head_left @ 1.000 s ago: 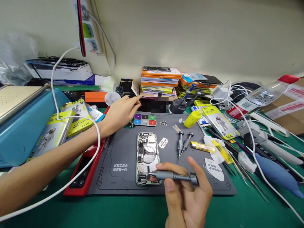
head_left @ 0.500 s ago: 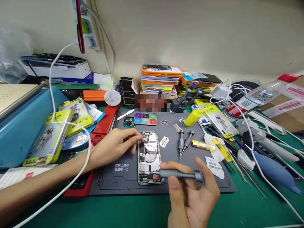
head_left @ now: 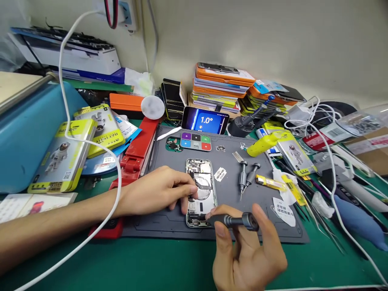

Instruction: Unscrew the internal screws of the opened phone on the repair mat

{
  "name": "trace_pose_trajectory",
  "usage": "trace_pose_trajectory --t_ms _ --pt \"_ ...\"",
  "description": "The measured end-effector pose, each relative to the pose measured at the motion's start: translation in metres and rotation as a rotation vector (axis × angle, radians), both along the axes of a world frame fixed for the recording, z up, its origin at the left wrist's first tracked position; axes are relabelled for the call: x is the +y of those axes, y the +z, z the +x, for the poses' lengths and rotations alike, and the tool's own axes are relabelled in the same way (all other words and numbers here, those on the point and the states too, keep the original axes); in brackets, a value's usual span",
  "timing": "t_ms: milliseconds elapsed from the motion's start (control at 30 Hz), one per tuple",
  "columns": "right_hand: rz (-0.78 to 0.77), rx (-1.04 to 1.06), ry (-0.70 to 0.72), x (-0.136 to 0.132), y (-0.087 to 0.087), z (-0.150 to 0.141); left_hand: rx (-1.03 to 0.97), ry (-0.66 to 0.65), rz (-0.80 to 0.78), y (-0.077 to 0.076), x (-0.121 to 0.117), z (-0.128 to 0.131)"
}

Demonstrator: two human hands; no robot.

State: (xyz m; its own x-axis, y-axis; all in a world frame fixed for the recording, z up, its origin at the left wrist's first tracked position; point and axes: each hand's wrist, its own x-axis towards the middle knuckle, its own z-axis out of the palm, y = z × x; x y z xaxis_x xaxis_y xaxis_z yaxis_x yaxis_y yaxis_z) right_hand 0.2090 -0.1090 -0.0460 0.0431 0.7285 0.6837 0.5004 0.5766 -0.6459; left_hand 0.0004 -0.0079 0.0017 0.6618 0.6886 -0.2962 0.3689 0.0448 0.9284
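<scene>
At the opened phone (head_left: 206, 191), the left hand (head_left: 168, 187), grip unclear, could jog it, making the screwdriver (head_left: 235, 221) the right hand (head_left: 250, 248) holds slip.

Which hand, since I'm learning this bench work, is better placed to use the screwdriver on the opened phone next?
The right hand, probably: it holds the screwdriver, pointed toward the opened phone. The left hand, over the phone's edge, shows no clear tool.
</scene>
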Motion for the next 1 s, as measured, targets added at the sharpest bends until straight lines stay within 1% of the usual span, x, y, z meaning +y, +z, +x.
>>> trace_pose_trajectory --t_ms 167,367,533,667,767,800,867,933,1000 --pt "-0.032 0.001 0.011 0.0 -0.002 0.002 0.012 -0.022 0.04 0.0 0.001 -0.001" --pt "-0.037 -0.053 0.038 -0.003 -0.003 0.004 0.034 -0.047 0.085 0.002 0.002 -0.002" --pt "-0.032 -0.102 -0.006 -0.004 -0.003 0.003 0.05 -0.045 0.092 0.002 0.002 -0.001" --pt "0.044 -0.229 -0.008 0.0 0.002 0.006 0.05 -0.046 0.106 0.001 0.002 0.0" --pt "0.176 -0.275 0.01 0.002 0.007 0.008 0.044 -0.044 0.116 0.0 0.001 0.0" --pt "0.211 -0.272 -0.013 0.002 0.009 0.007 0.039 -0.043 0.121 0.0 0.0 -0.001" --pt "0.205 -0.252 -0.084 -0.001 0.011 0.005 0.034 -0.047 0.136 0.0 -0.001 -0.001" --pt "0.108 -0.192 -0.128 -0.006 0.012 0.001 0.036 -0.056 0.148 0.0 -0.002 -0.001" --pt "0.102 -0.123 -0.145 -0.01 0.012 -0.001 0.05 -0.063 0.163 0.0 -0.002 -0.001"
